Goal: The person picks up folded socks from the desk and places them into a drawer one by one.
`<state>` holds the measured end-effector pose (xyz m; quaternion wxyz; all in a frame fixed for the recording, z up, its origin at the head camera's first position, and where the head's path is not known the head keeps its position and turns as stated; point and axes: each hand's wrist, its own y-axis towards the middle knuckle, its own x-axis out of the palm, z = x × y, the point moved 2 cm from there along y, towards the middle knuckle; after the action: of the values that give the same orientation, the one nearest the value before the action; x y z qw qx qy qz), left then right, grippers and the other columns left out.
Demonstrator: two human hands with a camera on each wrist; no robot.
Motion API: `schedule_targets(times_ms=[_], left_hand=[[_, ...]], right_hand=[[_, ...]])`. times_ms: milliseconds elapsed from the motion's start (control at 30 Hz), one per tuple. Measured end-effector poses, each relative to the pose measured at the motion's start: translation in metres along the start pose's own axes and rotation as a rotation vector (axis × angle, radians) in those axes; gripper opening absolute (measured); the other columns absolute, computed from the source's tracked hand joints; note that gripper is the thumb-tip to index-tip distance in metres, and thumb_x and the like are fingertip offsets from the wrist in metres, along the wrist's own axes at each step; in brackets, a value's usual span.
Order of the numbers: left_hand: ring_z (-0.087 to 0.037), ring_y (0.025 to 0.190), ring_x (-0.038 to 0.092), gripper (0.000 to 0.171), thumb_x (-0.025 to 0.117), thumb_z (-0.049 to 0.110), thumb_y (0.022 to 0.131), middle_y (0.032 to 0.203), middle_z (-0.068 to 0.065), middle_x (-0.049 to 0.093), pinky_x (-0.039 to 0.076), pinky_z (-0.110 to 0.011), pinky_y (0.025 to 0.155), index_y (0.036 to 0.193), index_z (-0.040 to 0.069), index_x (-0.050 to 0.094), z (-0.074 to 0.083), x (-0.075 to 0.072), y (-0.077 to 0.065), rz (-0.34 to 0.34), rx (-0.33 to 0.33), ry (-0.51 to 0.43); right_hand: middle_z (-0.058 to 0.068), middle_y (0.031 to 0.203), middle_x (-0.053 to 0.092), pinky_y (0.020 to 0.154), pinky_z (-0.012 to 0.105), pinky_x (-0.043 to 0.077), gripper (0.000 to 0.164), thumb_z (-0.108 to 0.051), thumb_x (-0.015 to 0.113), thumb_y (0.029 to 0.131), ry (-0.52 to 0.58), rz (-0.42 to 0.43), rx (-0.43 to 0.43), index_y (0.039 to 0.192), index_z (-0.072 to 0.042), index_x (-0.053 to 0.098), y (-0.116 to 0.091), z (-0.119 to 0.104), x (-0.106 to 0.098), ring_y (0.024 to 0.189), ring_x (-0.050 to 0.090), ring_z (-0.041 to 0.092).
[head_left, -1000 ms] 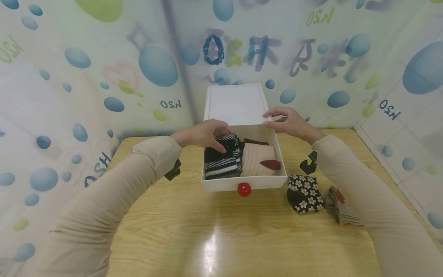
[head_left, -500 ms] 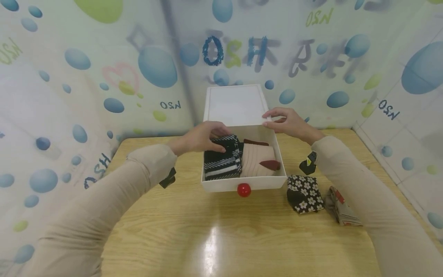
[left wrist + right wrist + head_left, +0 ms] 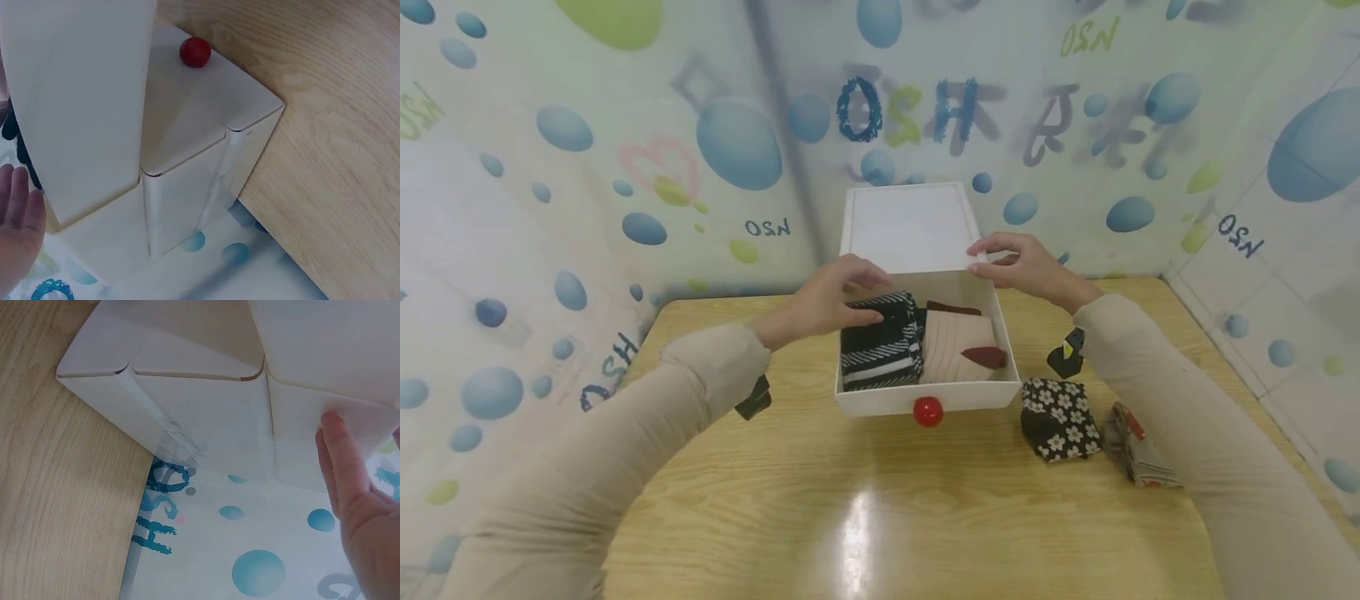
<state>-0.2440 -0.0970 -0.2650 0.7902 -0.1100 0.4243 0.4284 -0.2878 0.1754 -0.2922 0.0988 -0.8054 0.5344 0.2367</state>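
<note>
In the head view, a white drawer cabinet [image 3: 913,227] stands at the table's back with its top drawer [image 3: 880,403] pulled out. Inside lie folded black-and-white socks [image 3: 880,358] on the left and folded beige socks [image 3: 957,342] with maroon parts on the right. My left hand [image 3: 827,302] hovers over the drawer's left rear, thumb by the black-and-white socks, fingers loosely bent; whether it touches them is unclear. With straight fingers, my right hand [image 3: 1030,268] touches the cabinet's upper right front corner. In the right wrist view, my right fingers [image 3: 340,447] lie along its side.
A red round knob [image 3: 928,412] sits on the drawer's front. Right of the drawer, folded black floral socks [image 3: 1062,420] and a folded grey-brown pair [image 3: 1138,446] lie on the wooden table [image 3: 820,500]. Two lower drawers [image 3: 187,119] show shut in the left wrist view.
My left hand has drawn back slightly to the left, off the black-and-white socks. My right hand stays at the cabinet corner, and the socks have not visibly moved.
</note>
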Motion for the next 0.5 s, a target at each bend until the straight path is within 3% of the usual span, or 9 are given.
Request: schedule_targets(times_ms=[300, 500], left_hand=[[-0.026, 0.099, 0.052, 0.039, 0.071, 0.009, 0.074, 0.108, -0.011, 0.055, 0.043, -0.04, 0.087, 0.109, 0.002, 0.056, 0.009, -0.009, -0.009, 0.065, 0.011, -0.084], [-0.019, 0.098, 0.052, 0.038, 0.07, 0.012, 0.076, 0.108, -0.007, 0.056, 0.043, -0.036, 0.087, 0.111, 0.003, 0.055, 0.028, -0.016, -0.019, 0.104, 0.023, -0.118]], right_hand=[[0.009, 0.128, 0.039, 0.081, 0.041, 0.048, 0.04, -0.029, 0.062, 0.083, 0.01, -0.002, 0.007, 0.115, -0.007, 0.054, 0.001, 0.002, 0.0, 0.105, 0.052, 0.028], [0.009, 0.127, 0.04, 0.08, 0.041, 0.048, 0.039, -0.028, 0.062, 0.083, 0.013, 0.007, 0.006, 0.115, -0.006, 0.054, 0.0, 0.001, 0.0, 0.104, 0.052, 0.029]])
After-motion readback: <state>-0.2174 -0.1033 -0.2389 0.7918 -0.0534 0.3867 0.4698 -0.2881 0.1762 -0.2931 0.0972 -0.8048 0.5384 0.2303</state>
